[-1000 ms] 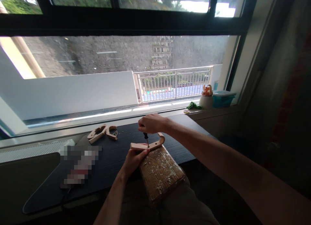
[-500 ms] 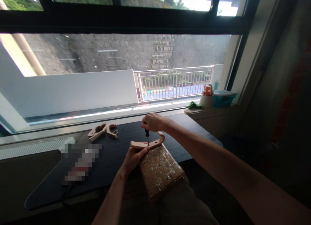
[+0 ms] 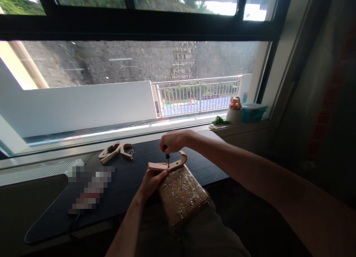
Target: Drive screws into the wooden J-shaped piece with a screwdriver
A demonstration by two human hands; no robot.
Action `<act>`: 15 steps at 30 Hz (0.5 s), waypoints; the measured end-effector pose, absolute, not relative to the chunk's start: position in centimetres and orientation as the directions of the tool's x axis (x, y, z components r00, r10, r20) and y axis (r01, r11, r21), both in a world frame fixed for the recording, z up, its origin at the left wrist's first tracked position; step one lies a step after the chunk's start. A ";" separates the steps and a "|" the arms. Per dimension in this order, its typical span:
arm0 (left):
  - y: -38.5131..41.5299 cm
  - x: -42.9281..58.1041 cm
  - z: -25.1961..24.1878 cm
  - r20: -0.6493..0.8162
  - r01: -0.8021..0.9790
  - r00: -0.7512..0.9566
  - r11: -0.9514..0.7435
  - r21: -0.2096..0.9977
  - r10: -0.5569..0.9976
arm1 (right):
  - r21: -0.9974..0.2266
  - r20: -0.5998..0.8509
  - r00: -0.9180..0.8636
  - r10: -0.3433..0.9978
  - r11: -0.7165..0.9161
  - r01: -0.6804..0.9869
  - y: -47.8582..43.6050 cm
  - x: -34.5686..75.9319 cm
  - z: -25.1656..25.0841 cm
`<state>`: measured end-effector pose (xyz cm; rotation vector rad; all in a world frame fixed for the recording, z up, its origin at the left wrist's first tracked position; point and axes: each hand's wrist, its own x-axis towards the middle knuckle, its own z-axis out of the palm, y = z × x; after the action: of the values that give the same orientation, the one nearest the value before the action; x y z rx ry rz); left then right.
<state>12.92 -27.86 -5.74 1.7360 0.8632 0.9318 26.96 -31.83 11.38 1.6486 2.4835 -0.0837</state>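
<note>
My right hand point(image 3: 174, 141) is closed around the dark handle of a screwdriver point(image 3: 167, 157), which points down. The tip meets a pale wooden hook-shaped piece point(image 3: 176, 163), near the middle of its length. One end of that piece curls up at the right, and a dark hole shows beside the tip. Gripping the piece from the left is my left hand point(image 3: 153, 180), its thumb close to the screwdriver tip. Below lies a brown wooden block point(image 3: 183, 196) wrapped in clear film and pitted with small holes, resting on my lap.
On the dark table point(image 3: 128, 190) lie more curved wooden pieces point(image 3: 111, 152) at the back left. A blurred-out object point(image 3: 91, 190) sits nearer. The windowsill holds a green cloth point(image 3: 219, 120), a pale container with an orange top point(image 3: 234, 112) and a teal box point(image 3: 253, 113).
My right hand has turned slightly on the screwdriver and sits a little lower. My left hand keeps its grip on the wooden piece. The whole view has shifted slightly.
</note>
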 end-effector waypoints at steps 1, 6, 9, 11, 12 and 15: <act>-27.8 12.9 -5.8 0.204 0.140 0.463 -0.298 0.944 0.863 | 0.037 -0.168 -0.373 0.913 0.384 0.923 -31.8 27.0 11.2; -27.7 12.9 -6.0 0.198 0.137 0.483 -0.297 0.945 0.853 | 0.018 -0.164 -0.329 0.930 0.336 0.942 -31.5 27.8 10.7; -27.8 12.8 -5.9 0.196 0.140 0.489 -0.298 0.944 0.850 | 0.011 -0.161 -0.296 0.941 0.302 0.953 -31.5 28.0 10.4; -27.8 12.8 -5.9 0.199 0.144 0.492 -0.304 0.942 0.848 | 0.009 -0.155 -0.281 0.947 0.285 0.958 -31.6 27.9 10.4; -27.8 12.8 -5.8 0.200 0.146 0.493 -0.307 0.940 0.847 | 0.009 -0.153 -0.275 0.949 0.279 0.960 -31.6 27.8 10.5; -27.8 12.7 -5.7 0.206 0.147 0.498 -0.316 0.937 0.842 | -0.005 -0.165 -0.256 0.952 0.259 0.966 -31.8 27.4 11.2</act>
<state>12.75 -27.79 -5.72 1.7701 0.8359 0.8955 27.37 -31.83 11.22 1.8313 2.3874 -0.1578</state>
